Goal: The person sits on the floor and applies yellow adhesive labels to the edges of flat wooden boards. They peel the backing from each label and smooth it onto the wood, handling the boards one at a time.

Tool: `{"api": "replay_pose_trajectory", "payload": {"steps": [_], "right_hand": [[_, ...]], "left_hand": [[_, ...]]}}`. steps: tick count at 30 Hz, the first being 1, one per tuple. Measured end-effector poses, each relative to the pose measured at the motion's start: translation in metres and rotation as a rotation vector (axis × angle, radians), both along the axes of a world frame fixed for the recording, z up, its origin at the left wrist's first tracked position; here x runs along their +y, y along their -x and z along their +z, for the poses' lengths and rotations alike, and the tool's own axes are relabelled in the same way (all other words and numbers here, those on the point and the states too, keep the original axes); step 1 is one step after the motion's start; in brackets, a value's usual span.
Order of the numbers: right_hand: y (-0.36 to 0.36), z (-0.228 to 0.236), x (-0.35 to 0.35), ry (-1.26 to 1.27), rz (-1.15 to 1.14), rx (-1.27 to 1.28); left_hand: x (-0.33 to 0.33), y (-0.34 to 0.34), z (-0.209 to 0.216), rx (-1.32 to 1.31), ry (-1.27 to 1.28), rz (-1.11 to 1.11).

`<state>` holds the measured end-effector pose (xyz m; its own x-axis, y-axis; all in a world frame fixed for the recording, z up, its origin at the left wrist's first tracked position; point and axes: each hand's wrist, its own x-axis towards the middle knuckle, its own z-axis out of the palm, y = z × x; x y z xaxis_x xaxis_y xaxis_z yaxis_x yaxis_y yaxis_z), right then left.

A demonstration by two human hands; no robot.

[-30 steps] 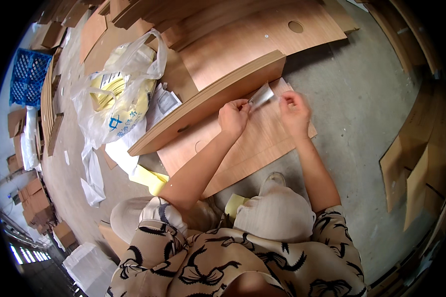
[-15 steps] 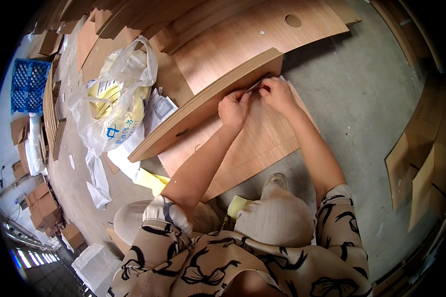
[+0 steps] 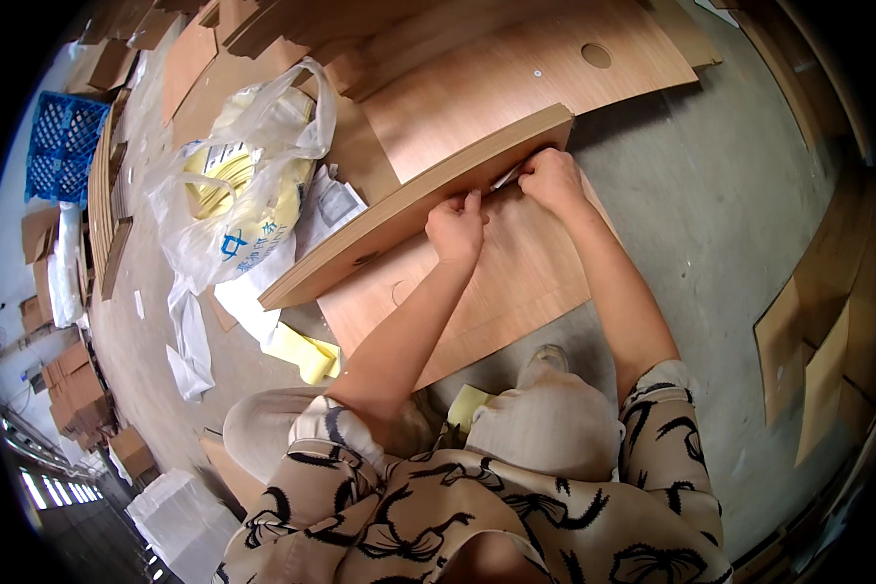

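Observation:
A stack of thin brown wooden boards [image 3: 414,185] stands on its long edge, leaning, across a flat wood-grain panel [image 3: 516,263] on the floor. My left hand [image 3: 456,232] is closed against the near face of the stack, thumb tip raised; what its fingers hold, if anything, is hidden. Further right, my right hand [image 3: 553,183] pinches a small white strip [image 3: 505,178] at the stack's face. That strip spans part of the gap between my hands, its far end partly covered by my right fingers.
Left of the stack lies a clear plastic bag [image 3: 253,185] with yellow rolled material, beside printed paper [image 3: 333,209] and a yellow strip [image 3: 307,352]. Another panel with a round hole [image 3: 526,68] lies beyond. A blue crate [image 3: 66,146] is far left; cardboard [image 3: 813,341] stands right.
My left hand has shifted slightly down from the strip, its thumb now raised. My right hand has turned in closer to the boards. The whole view has moved a little.

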<state>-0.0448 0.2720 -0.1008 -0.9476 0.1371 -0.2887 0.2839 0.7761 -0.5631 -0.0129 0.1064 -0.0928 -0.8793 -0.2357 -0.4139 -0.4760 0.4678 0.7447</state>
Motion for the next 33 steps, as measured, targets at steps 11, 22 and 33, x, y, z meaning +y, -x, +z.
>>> {"api": "replay_pose_trajectory", "payload": {"steps": [11, 22, 33], "right_hand": [[-0.007, 0.002, -0.069, 0.395, 0.675, -0.235], [-0.013, 0.007, 0.051, 0.357, -0.354, 0.356], [-0.015, 0.015, 0.017, 0.596, -0.657, 0.306]], "left_hand": [[-0.088, -0.024, 0.064, -0.115, -0.48, 0.328], [-0.107, -0.032, 0.053, -0.04, -0.436, 0.419], [-0.103, -0.044, 0.078, -0.326, -0.551, 0.332]]}}
